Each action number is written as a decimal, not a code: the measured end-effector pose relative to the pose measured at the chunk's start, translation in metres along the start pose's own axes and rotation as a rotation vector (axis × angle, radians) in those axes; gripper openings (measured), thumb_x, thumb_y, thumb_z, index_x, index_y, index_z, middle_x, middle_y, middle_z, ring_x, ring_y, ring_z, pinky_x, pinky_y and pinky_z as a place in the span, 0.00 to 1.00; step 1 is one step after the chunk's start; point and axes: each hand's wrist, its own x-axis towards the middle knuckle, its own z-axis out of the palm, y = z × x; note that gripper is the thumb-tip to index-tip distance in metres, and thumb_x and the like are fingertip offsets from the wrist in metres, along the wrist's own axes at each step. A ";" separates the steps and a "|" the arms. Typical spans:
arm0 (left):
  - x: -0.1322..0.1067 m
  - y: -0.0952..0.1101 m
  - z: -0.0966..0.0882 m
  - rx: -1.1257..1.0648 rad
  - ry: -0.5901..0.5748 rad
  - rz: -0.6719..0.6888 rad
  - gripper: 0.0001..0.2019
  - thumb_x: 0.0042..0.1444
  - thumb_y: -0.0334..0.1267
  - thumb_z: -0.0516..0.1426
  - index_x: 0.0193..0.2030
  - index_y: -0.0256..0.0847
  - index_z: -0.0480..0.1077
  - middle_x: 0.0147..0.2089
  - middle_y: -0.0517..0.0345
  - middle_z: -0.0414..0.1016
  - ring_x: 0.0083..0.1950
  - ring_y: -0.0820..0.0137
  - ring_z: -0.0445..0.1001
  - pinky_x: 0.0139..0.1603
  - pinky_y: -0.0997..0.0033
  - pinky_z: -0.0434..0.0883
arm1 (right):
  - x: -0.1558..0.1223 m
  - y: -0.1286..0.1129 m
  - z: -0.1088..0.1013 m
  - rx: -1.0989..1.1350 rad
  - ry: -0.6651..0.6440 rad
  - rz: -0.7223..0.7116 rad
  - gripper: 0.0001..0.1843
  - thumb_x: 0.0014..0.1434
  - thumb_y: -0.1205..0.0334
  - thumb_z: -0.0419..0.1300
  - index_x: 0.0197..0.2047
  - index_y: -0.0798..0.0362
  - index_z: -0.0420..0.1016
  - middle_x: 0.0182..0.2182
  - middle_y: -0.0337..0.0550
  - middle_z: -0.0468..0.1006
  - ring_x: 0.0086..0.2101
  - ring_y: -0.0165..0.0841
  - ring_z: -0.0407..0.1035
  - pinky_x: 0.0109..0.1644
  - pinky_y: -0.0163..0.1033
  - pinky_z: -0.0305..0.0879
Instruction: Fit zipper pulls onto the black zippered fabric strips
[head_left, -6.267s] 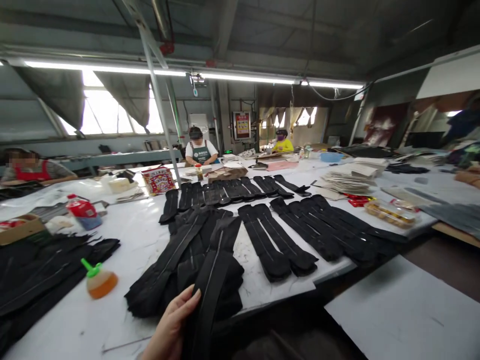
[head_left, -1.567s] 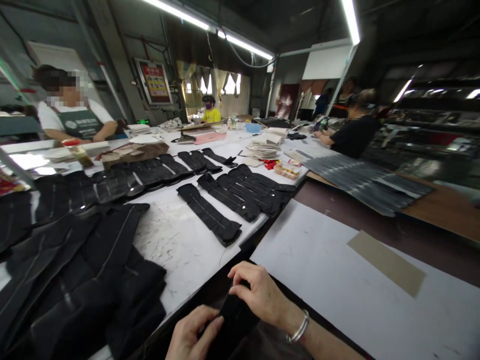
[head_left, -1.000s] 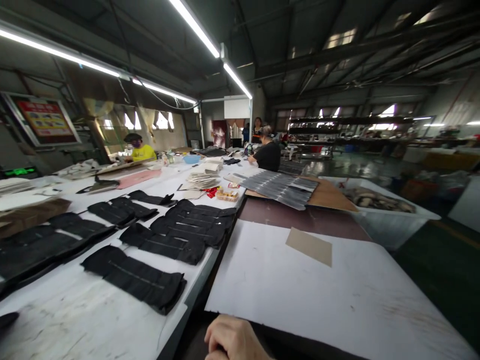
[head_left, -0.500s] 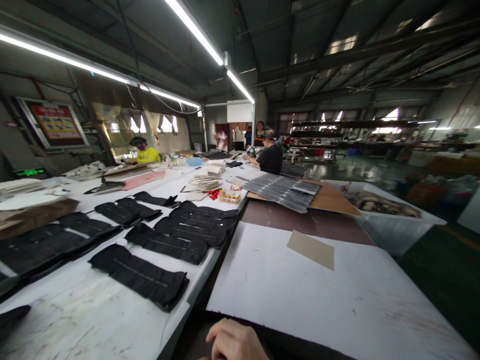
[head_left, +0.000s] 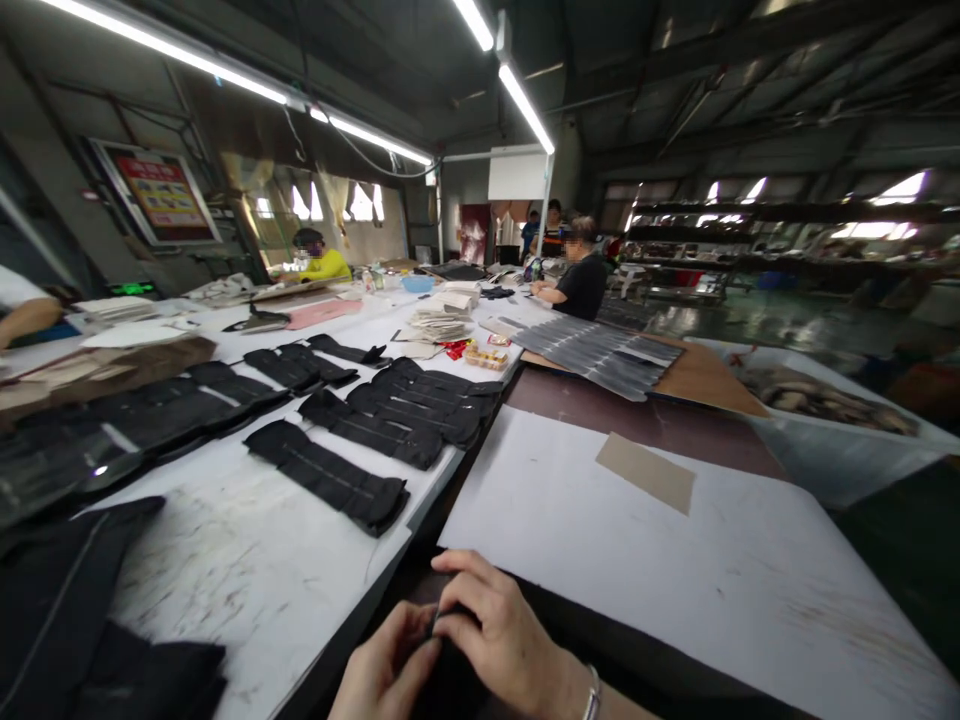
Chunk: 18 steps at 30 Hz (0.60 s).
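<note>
Both my hands meet at the bottom middle of the head view, over the dark gap between two tables. My right hand (head_left: 495, 635), with a bracelet at the wrist, curls its fingers over a black fabric piece (head_left: 450, 670). My left hand (head_left: 384, 672) pinches the same piece from the left with its thumb. Most of the piece is hidden under my fingers. A black fabric strip with a pale centre line (head_left: 326, 475) lies alone on the white table (head_left: 247, 570), just beyond my hands.
Rows of black strips (head_left: 405, 410) cover the white table. A white sheet (head_left: 675, 560) with a brown card (head_left: 645, 472) lies on the right table. A grey panel stack (head_left: 600, 345) and a plastic tub (head_left: 825, 410) sit beyond. Seated people (head_left: 577, 280) work at the far end.
The view has tipped down and slightly left since half a second ago. My left hand has come into sight, and both hands now show gripping the black piece.
</note>
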 end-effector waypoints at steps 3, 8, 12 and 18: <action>-0.005 0.021 0.009 -0.169 0.045 -0.182 0.15 0.51 0.49 0.63 0.36 0.38 0.72 0.31 0.58 0.73 0.32 0.66 0.73 0.21 0.75 0.73 | 0.001 -0.002 -0.001 0.025 -0.024 -0.032 0.12 0.55 0.79 0.60 0.34 0.51 0.73 0.52 0.47 0.75 0.52 0.37 0.70 0.57 0.42 0.67; -0.008 0.027 0.013 -0.392 0.100 -0.288 0.16 0.46 0.44 0.67 0.37 0.36 0.73 0.31 0.58 0.75 0.32 0.70 0.73 0.28 0.74 0.75 | 0.005 0.005 0.000 0.043 -0.061 -0.089 0.10 0.57 0.77 0.59 0.35 0.51 0.73 0.51 0.48 0.75 0.52 0.37 0.70 0.57 0.44 0.68; -0.009 0.019 0.013 -0.457 0.114 -0.284 0.17 0.44 0.40 0.68 0.39 0.35 0.74 0.33 0.57 0.76 0.32 0.70 0.74 0.31 0.72 0.76 | 0.008 0.007 0.001 0.037 -0.092 -0.122 0.10 0.60 0.76 0.56 0.33 0.51 0.71 0.51 0.48 0.74 0.52 0.37 0.70 0.56 0.43 0.69; -0.006 0.016 0.016 -0.365 0.135 -0.262 0.13 0.47 0.41 0.65 0.36 0.35 0.74 0.30 0.58 0.76 0.29 0.71 0.72 0.31 0.72 0.74 | 0.009 0.010 0.003 0.007 -0.130 -0.116 0.10 0.61 0.76 0.54 0.33 0.52 0.68 0.50 0.50 0.74 0.50 0.38 0.71 0.54 0.43 0.69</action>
